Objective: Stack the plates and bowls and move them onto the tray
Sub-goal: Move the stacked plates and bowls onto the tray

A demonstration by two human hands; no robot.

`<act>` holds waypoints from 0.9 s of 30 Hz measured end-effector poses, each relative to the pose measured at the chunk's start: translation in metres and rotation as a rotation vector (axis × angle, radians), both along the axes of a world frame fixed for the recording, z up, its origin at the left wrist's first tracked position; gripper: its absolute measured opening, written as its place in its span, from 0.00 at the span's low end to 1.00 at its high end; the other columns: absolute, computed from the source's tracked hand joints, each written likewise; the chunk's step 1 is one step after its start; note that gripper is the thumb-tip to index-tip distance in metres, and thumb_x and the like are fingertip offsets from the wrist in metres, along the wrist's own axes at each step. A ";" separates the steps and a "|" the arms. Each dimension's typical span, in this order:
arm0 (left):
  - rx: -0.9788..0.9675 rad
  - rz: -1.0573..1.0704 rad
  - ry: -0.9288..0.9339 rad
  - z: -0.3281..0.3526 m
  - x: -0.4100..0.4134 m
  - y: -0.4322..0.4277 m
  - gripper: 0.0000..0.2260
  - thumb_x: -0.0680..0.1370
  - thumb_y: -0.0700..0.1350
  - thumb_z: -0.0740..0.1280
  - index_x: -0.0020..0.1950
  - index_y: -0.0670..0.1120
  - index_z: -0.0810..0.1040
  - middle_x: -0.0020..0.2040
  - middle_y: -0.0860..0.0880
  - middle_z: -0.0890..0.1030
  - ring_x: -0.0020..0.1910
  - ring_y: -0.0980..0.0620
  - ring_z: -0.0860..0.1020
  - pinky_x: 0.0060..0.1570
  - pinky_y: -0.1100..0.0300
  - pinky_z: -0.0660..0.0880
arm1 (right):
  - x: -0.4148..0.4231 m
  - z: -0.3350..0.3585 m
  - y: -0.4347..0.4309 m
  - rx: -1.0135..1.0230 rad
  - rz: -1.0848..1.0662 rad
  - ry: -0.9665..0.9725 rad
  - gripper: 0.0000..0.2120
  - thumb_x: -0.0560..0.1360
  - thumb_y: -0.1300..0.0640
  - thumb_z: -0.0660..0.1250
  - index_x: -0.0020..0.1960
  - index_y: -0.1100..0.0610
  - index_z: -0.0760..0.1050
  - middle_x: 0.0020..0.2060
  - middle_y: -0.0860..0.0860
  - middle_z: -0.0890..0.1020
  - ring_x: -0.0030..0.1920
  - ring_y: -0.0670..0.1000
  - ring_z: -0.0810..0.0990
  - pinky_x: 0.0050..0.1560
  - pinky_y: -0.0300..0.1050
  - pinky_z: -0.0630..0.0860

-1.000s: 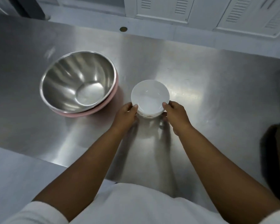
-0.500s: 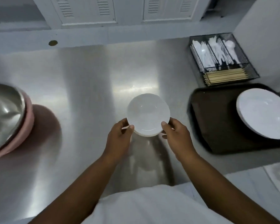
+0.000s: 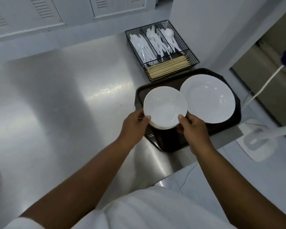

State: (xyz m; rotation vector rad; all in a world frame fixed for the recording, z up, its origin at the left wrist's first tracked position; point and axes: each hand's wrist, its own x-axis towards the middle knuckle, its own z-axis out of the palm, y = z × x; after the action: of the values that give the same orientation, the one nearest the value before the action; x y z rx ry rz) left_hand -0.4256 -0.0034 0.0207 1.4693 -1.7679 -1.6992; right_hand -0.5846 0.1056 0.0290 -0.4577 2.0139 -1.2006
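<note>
Both forearms extend forward from the lower frame, bare to the short white sleeves, converging toward the grip. Left hand (image 3: 133, 124): palm turned inward, thumb laid over the near-left rim of the small stack of white bowls (image 3: 165, 107), remaining fingers curled out of sight beneath it. Right hand (image 3: 192, 128): mirrored pose, thumb pressed on the near-right rim, fingers wrapped under. The two thumbs sit opposite each other across the near edge of the stack. Wrists roughly straight, slightly cocked upward. Elbows bent, right forearm steeper in the frame than the left.
</note>
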 end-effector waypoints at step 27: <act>0.061 0.345 -0.059 -0.010 0.176 0.005 0.22 0.78 0.53 0.67 0.71 0.50 0.72 0.62 0.52 0.80 0.54 0.50 0.82 0.59 0.53 0.77 | 0.136 0.001 -0.038 -0.124 0.320 0.449 0.19 0.78 0.57 0.69 0.68 0.56 0.75 0.65 0.52 0.77 0.63 0.49 0.77 0.65 0.46 0.74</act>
State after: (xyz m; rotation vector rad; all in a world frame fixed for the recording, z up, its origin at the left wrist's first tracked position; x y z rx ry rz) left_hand -0.2495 0.0014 0.0103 1.7477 -1.3973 -1.5571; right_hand -0.4486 0.0677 0.0305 -1.1507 2.1252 -1.0918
